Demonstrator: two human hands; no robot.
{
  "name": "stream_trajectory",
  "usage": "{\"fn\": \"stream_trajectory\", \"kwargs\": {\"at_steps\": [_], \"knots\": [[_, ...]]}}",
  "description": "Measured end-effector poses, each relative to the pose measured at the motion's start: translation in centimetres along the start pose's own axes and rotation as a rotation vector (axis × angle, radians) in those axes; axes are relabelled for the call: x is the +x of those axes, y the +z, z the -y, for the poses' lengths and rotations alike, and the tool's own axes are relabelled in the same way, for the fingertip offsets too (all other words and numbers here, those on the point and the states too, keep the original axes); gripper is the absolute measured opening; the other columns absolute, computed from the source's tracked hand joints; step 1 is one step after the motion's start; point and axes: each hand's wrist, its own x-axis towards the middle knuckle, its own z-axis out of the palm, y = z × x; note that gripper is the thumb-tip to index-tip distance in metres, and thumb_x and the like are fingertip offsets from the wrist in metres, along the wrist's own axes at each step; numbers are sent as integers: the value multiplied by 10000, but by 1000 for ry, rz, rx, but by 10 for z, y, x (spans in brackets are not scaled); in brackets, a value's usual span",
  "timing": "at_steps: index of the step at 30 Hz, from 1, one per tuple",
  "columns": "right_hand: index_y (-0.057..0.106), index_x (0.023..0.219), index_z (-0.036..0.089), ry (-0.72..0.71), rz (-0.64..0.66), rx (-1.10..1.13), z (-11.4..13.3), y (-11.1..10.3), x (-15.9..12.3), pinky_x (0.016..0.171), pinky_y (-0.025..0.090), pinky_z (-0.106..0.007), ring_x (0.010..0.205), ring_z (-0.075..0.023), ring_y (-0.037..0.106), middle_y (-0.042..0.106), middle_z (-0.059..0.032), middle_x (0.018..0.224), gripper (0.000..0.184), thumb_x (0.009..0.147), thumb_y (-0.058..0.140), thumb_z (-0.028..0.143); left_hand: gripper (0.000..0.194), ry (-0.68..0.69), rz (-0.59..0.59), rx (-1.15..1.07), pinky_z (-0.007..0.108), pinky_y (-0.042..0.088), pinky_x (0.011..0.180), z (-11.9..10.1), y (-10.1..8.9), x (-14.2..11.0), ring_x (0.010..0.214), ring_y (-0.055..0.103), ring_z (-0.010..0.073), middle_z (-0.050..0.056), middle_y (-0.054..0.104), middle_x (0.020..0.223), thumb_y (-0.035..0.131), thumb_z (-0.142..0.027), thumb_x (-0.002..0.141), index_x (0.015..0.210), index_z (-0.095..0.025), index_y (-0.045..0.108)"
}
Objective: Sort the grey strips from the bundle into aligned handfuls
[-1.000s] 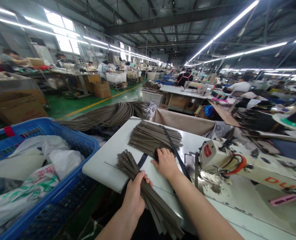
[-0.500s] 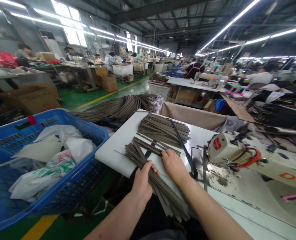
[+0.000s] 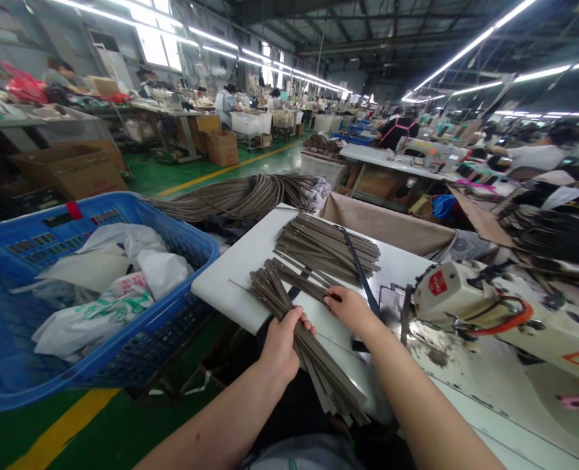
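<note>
A bundle of grey-brown strips [image 3: 318, 365] is gripped near its middle by my left hand [image 3: 284, 343], thumb on top. Its far end fans out over the white sewing table [image 3: 230, 274], and its near end hangs past the front edge. My right hand [image 3: 346, 307] pinches the near end of a few flat strips [image 3: 296, 279] lying on the table. Farther back rests a larger pile of similar strips [image 3: 326, 245]. A black strap [image 3: 358, 261] runs across that pile's right side toward my right wrist.
The sewing machine [image 3: 465, 300] stands to the right of my right arm. On the left is a blue basket [image 3: 172, 320] with plastic bags [image 3: 103, 300]. Behind the table lie long coiled strips [image 3: 235, 199] and a beige fabric-lined bin [image 3: 382, 225]. Several people work farther off.
The view has shifted, so the scene sits slightly lower left to right. My right hand has curled its fingers at the strips' end; my left hand keeps its hold on the bundle.
</note>
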Motion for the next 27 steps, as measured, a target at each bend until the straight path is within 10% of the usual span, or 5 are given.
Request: {"fn": "stream_trajectory", "kwargs": {"at_steps": [8,15,27], "knots": [[593,793,198,47,67,227,-5,-1,3,508,464,-204,488,-108,595,653,24,614,73,840,546,226,266,-4,-2,-8,253,522,610,-2,3,-3,579,531,90,-13,566,668,831,-228,692,754,-144,587],[574,828,203,41,-92,181,-10,-8,9,467,393,-222,481,-112,524,688,-28,723,367,972,333,439,276,1,-2,9,268,517,601,-3,5,-3,571,531,98,-15,565,654,834,-234,681,749,-149,581],[728,983,173,-23,-98,-270,3,-9,9,835,434,-291,952,-217,652,709,-106,1031,157,859,645,219,274,-5,19,15,266,512,613,-1,2,-2,590,541,104,-18,569,659,827,-248,704,778,-153,581]]}}
